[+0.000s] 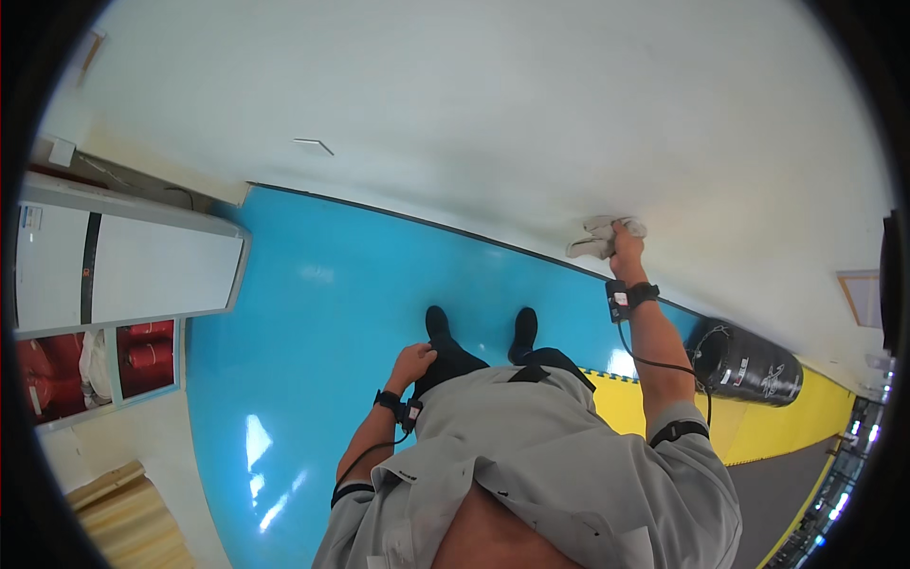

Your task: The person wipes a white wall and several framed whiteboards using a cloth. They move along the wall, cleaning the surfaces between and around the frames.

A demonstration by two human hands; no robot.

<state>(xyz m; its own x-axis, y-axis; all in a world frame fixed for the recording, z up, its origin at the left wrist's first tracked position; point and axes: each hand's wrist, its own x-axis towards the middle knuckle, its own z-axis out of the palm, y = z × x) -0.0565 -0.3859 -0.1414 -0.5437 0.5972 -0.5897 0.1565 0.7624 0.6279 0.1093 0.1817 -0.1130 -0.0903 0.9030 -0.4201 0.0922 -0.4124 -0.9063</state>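
My right hand [627,245] grips a crumpled off-white cloth [601,238] and presses it to the low part of the white wall [498,121], just above the dark strip along the floor. My left hand [414,364] hangs beside my thigh in black trousers, its fingers loosely curled. No object shows in it, but the palm side is hidden. Each wrist carries a strapped black device with a cable up the arm.
A small white plate [313,146] sticks out of the wall. At left stand a grey-white cabinet [167,263] and a window [148,355] with red items behind it. A black punching bag [753,366] with a chain lies right, by yellow mats [761,430] on the blue floor [320,284].
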